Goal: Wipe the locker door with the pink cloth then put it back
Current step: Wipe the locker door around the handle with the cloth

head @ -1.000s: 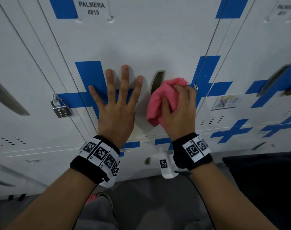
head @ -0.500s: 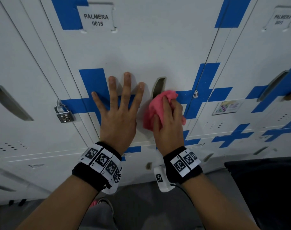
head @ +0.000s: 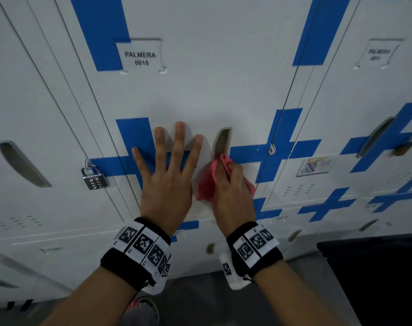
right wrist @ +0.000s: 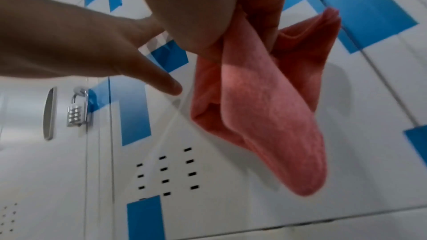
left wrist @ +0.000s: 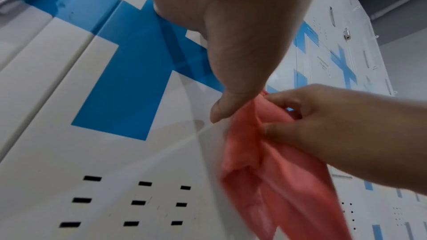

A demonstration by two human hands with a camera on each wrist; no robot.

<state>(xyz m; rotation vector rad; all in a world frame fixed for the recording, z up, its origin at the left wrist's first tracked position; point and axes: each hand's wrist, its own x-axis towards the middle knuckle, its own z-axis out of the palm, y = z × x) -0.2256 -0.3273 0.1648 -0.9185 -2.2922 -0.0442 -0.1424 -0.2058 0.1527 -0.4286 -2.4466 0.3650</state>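
The white locker door (head: pixel 200 95) labelled PALMERA 0015 carries blue stripes and a recessed handle slot (head: pixel 222 142). My left hand (head: pixel 167 165) lies flat on it, fingers spread, left of the slot. My right hand (head: pixel 230 184) grips the bunched pink cloth (head: pixel 206 184) and holds it against the door just below the slot. In the left wrist view the pink cloth (left wrist: pixel 272 167) hangs from the right hand's fingers (left wrist: pixel 300 134). In the right wrist view the pink cloth (right wrist: pixel 261 109) droops from the curled right hand above the door's vent slits (right wrist: pixel 166 171).
A combination padlock (head: pixel 94 180) hangs on the locker to the left. More white and blue lockers stand on both sides, with a sticker (head: pixel 316 165) on the right one. A dark object (head: pixel 374 278) fills the lower right, and grey floor (head: pixel 200 302) lies below.
My right hand has slid the pink cloth down and to the left across the door, from beside the handle slot to below it. The left hand has stayed pressed flat.
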